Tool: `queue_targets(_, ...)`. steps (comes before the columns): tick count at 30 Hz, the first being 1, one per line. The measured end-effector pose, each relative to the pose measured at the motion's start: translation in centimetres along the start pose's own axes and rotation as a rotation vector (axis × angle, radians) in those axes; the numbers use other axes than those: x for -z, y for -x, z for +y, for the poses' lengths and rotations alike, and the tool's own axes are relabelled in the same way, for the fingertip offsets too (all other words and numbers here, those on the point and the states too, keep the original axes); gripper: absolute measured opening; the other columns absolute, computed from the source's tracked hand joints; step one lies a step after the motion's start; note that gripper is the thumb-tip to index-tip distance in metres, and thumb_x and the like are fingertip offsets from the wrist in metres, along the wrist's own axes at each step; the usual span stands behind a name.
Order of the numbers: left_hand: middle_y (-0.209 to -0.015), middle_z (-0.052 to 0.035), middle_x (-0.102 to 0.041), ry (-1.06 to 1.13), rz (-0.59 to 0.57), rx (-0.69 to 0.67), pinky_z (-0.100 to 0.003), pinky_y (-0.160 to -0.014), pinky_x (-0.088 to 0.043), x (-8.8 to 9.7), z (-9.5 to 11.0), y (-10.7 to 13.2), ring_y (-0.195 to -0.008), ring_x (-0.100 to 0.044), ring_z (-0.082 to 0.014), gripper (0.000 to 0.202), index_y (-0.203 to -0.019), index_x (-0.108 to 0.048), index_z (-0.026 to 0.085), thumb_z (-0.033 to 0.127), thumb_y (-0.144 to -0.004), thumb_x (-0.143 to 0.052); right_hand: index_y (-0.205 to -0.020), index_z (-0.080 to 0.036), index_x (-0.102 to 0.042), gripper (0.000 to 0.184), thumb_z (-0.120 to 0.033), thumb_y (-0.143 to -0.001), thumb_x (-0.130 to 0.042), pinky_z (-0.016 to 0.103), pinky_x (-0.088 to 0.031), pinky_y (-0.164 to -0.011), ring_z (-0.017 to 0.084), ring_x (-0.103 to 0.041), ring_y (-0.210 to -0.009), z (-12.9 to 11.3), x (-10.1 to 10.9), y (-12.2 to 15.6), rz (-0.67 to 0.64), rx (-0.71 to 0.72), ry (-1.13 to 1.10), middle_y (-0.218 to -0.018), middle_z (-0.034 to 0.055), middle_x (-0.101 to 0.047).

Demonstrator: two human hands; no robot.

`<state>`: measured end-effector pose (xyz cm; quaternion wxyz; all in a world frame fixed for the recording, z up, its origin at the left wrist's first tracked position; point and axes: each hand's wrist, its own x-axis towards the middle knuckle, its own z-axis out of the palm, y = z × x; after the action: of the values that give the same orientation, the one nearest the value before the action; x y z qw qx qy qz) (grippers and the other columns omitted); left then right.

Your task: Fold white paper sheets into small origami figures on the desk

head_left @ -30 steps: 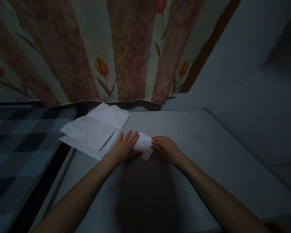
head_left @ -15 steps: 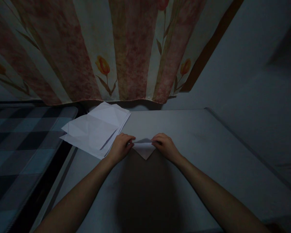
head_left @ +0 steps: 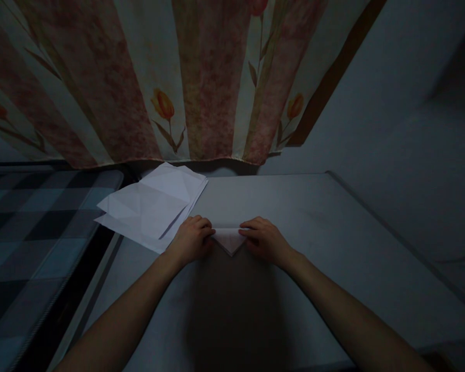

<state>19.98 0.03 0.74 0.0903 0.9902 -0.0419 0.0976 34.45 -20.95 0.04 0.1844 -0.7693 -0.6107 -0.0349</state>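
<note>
Between my hands a small folded sheet of paper [head_left: 229, 239] lies on the white table [head_left: 318, 268]. Its straight folded edge faces away from me, and its pointed corner faces toward me. My left hand [head_left: 194, 236] closes its thumb and fingers on the left end of the fold. The right end is pinched by my right hand [head_left: 262, 237]. Both ends of the paper are hidden under the fingers.
White sheets with crease lines [head_left: 151, 201] are stacked loosely at the table's far left. Beyond a dark gap stands a checkered mattress [head_left: 34, 232]. A striped curtain [head_left: 213, 82] with tulips hangs behind the table, and a wall [head_left: 418, 170] borders the right.
The far flap that stood raised is now folded down, leaving a flat straight edge. My fingers have shifted slightly toward me on the paper.
</note>
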Motion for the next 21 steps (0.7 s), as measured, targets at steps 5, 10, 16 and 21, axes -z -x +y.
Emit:
queue_targets(5,-0.095,-0.0076,-0.061,-0.025,-0.011,0.109,-0.037,-0.077,-0.042,-0.3,0.7,-0.5,-0.091,-0.053,-0.0245,0.032,-0.093,-0.064,0.019,0.048,-0.078,-0.063,-0.100,-0.019,-0.066,0.029,-0.033,-0.076,-0.072,0.035,-0.044,-0.080,0.023,-0.056,-0.093,-0.7,0.4,-0.6,-0.019,-0.129,-0.035,-0.101,0.0083,-0.065)
queue_targets(10,-0.101,-0.0076,-0.060,0.055,-0.022,0.152,-0.036,-0.079,-0.040,-0.7,0.5,-0.7,-0.094,-0.053,-0.0244,0.049,-0.113,-0.060,0.023,0.048,-0.072,-0.070,-0.101,-0.017,-0.062,0.042,-0.037,-0.068,-0.078,0.033,-0.041,-0.076,0.022,-0.055,-0.087,-0.6,0.4,-1.3,-0.102,-0.198,-0.076,-0.094,0.0077,-0.063)
queue_targets(16,-0.089,-0.0053,-0.063,0.201,-0.005,0.099,-0.031,-0.074,-0.040,0.2,1.4,-0.9,-0.087,-0.056,-0.0214,0.022,-0.091,-0.068,0.022,0.038,-0.077,-0.065,-0.077,-0.018,-0.065,0.007,-0.023,-0.075,-0.070,0.028,-0.040,-0.066,0.016,-0.056,-0.073,-1.1,0.8,-1.7,0.024,-0.195,-0.368,-0.076,0.0025,-0.063)
queue_targets(21,-0.068,0.0009,-0.063,0.551,0.071,0.218,-0.022,-0.058,-0.038,0.7,2.8,-1.2,-0.062,-0.056,-0.0124,0.017,-0.082,-0.065,0.018,0.030,-0.085,-0.053,-0.088,-0.020,-0.064,0.025,-0.030,-0.068,-0.074,0.025,-0.043,-0.058,0.014,-0.057,-0.064,-2.2,0.9,-2.1,0.372,-0.424,-0.827,-0.075,0.0002,-0.064)
